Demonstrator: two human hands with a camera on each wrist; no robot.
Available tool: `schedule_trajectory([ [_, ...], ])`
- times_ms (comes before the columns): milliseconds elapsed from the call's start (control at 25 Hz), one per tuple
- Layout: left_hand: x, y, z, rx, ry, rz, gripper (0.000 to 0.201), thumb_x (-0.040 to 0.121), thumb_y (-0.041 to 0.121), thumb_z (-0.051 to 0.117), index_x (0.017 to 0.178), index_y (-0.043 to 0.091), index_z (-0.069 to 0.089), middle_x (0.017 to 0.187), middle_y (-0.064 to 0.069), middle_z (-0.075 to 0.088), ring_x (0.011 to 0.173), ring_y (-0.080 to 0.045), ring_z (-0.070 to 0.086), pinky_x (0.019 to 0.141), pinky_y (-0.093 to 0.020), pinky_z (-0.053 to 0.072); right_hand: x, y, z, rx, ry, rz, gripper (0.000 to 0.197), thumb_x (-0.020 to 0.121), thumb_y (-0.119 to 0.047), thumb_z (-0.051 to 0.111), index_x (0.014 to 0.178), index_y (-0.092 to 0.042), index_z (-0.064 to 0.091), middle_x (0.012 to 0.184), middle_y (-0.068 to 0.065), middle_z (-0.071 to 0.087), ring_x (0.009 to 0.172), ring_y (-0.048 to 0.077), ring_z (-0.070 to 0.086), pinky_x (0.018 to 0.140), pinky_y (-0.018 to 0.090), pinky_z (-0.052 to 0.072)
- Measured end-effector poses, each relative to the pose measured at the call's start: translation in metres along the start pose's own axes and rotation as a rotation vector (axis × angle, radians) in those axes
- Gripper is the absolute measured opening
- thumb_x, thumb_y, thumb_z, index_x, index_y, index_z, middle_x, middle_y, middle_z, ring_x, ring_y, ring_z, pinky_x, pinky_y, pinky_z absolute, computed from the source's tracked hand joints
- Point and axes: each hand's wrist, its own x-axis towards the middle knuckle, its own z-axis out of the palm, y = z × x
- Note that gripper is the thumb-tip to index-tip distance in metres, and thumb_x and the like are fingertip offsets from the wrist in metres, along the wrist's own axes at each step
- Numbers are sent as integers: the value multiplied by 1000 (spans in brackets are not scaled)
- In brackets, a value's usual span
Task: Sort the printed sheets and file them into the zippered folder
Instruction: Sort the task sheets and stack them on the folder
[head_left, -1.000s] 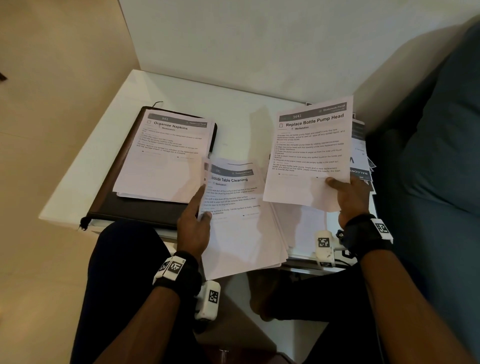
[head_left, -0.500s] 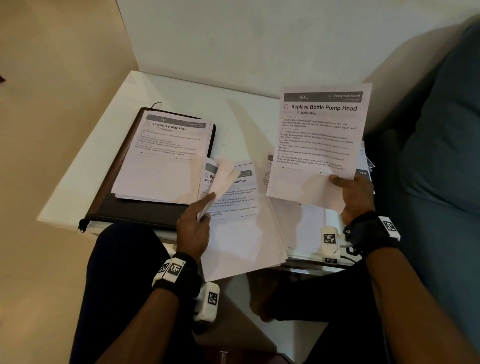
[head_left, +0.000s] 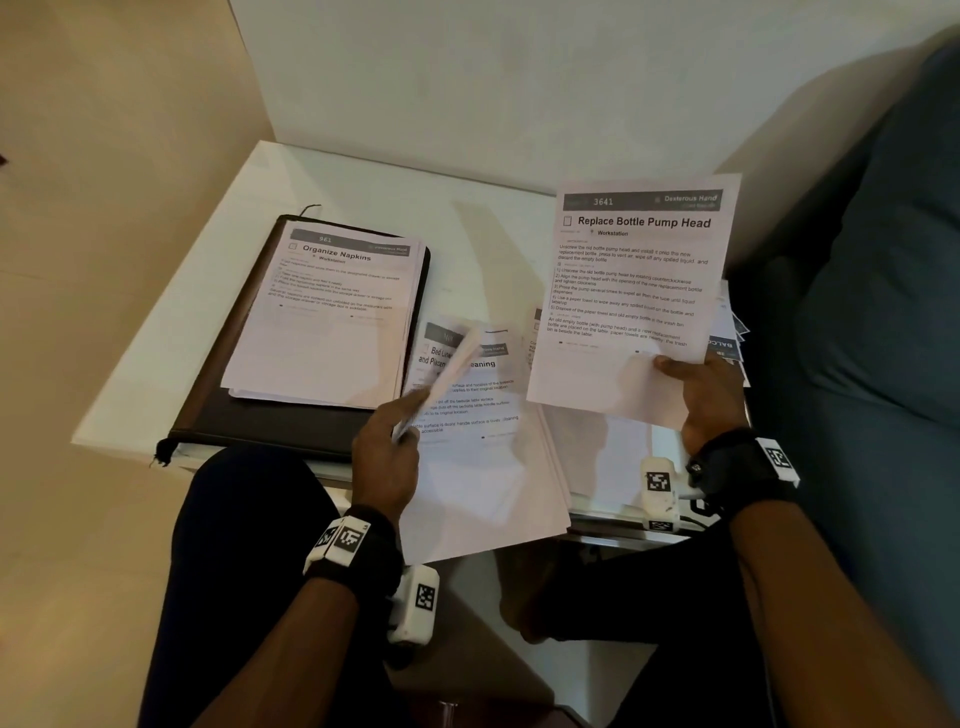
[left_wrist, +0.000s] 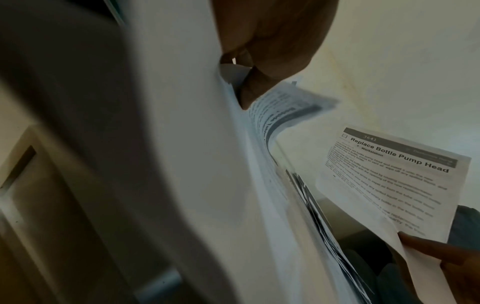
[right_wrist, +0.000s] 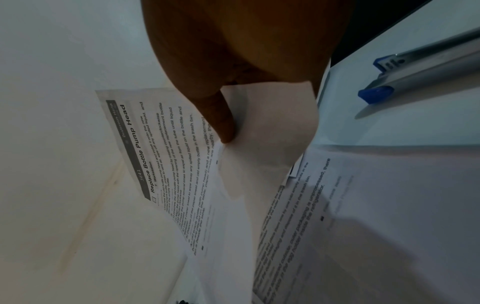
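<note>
My right hand (head_left: 698, 387) holds the "Replace Bottle Pump Head" sheet (head_left: 631, 291) upright above the table's right side, thumb (right_wrist: 223, 121) on its lower edge. My left hand (head_left: 387, 441) pinches the left edge of the top sheets of the middle stack (head_left: 483, 457) and bends them up, motion-blurred. In the left wrist view the thumb (left_wrist: 252, 92) presses the curled sheet (left_wrist: 280, 109). The dark zippered folder (head_left: 249, 415) lies shut at the left with an "Organize Napkins" stack (head_left: 327, 322) on top. Another sheet pile (head_left: 608, 457) lies under the raised sheet.
The white table (head_left: 363, 187) stands in a wall corner, with a dark blue-grey sofa (head_left: 883, 312) at the right. Darker printed papers (head_left: 727, 338) poke out at the table's right edge. A drawer rail with blue clips (right_wrist: 415, 70) shows in the right wrist view. My legs are below.
My right hand has raised its sheet higher and more upright. My left hand has bent the middle stack's top sheets further up, showing a page beneath.
</note>
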Motion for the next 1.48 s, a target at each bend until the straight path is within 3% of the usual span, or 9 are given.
schedule_trajectory([
  [200, -3, 4, -1, -8, 3, 16, 53, 93, -17, 57, 114, 27, 76, 125, 10, 68, 116, 12, 58, 110, -31, 49, 3, -11, -2, 10, 46, -36, 28, 79, -8, 76, 106, -18, 74, 106, 0, 76, 105, 35, 68, 84, 47, 59],
  [440, 0, 0, -3, -103, -11, -11, 49, 93, -13, 57, 117, 24, 77, 127, 7, 72, 124, -14, 64, 108, -41, 52, 19, -56, 2, -28, 27, -225, 30, 88, -3, 69, 116, -14, 70, 107, -5, 74, 94, 17, 70, 80, 32, 58],
  [560, -4, 13, -4, -223, -51, -24, 47, 93, -16, 58, 110, 23, 78, 117, 6, 75, 114, -12, 69, 92, -24, 56, 37, -63, 9, -39, 67, -243, 33, 90, -3, 67, 123, -8, 66, 101, -9, 71, 86, 8, 67, 71, 24, 56],
  [640, -5, 18, -7, -301, -60, -20, 42, 92, -15, 61, 111, 19, 77, 117, 0, 76, 111, -14, 70, 88, -22, 57, 48, -49, 13, -79, 83, -209, 41, 85, -9, 74, 124, -6, 66, 108, 0, 72, 91, 17, 69, 78, 35, 59],
  [760, -1, 17, -14, -453, -44, -51, 37, 91, -10, 64, 121, 11, 73, 124, -11, 74, 112, -27, 70, 94, -38, 59, 47, -8, 22, -133, -11, -58, 49, 70, -16, 83, 118, -8, 71, 114, 13, 73, 99, 31, 69, 88, 47, 58],
  [880, -1, 19, -15, -538, -54, -128, 42, 93, -10, 62, 132, 3, 64, 124, -15, 73, 106, -31, 73, 85, -38, 63, -9, 21, 43, -132, -221, 55, 34, 78, 6, 75, 110, -5, 74, 94, 9, 76, 84, 29, 67, 75, 39, 56],
  [1000, -5, 25, -13, -503, -35, -110, 46, 94, -14, 59, 136, 4, 60, 123, -14, 73, 102, -22, 75, 81, -31, 63, -57, 40, 52, -69, -351, 168, 34, 82, 3, 73, 115, -5, 73, 109, 14, 77, 98, 36, 72, 88, 47, 59],
  [1240, -1, 25, -15, -448, -4, -147, 88, 92, -14, 63, 160, 32, 32, 127, 5, 72, 116, -12, 70, 95, -31, 57, -98, 43, 55, -116, -421, 280, 18, 94, 0, 62, 108, -1, 73, 98, 17, 77, 76, 25, 74, 62, 31, 59],
  [1480, -1, 25, -16, -445, -54, -212, 52, 95, -12, 60, 138, 17, 59, 125, -1, 74, 113, -24, 72, 84, -34, 62, -107, 42, 65, -206, -536, 269, 22, 99, -10, 57, 108, 1, 73, 96, 16, 76, 77, 26, 71, 72, 36, 59],
])
